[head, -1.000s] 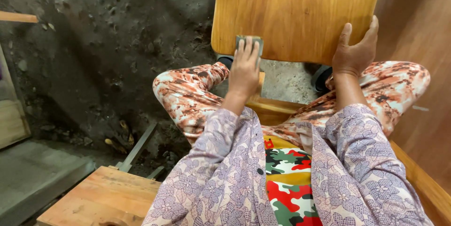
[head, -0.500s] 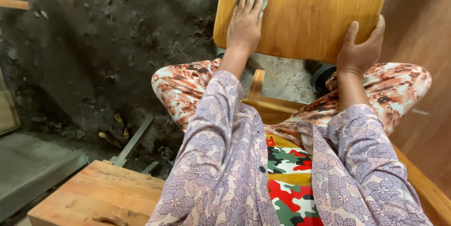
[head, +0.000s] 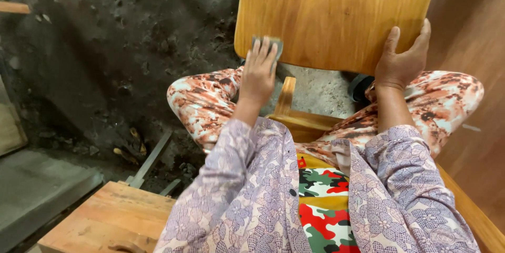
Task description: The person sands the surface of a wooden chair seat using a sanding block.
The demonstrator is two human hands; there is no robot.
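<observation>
Varnished wooden panel stands tilted over the knees, long axis running near-to-far, rounded near edge toward the person, far end out of frame. Left hand, fingers flat & together, presses a small grey sanding pad on the panel's near-left corner; right hand clamps the near-right edge, thumb on top, fingers curled round. Dark dirt floor at left, wooden stool near-left, brown board wall at right.

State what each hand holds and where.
Right hand grips the wooden panel at its lower right edge; left hand presses a small grey sanding pad flat against it.
</observation>
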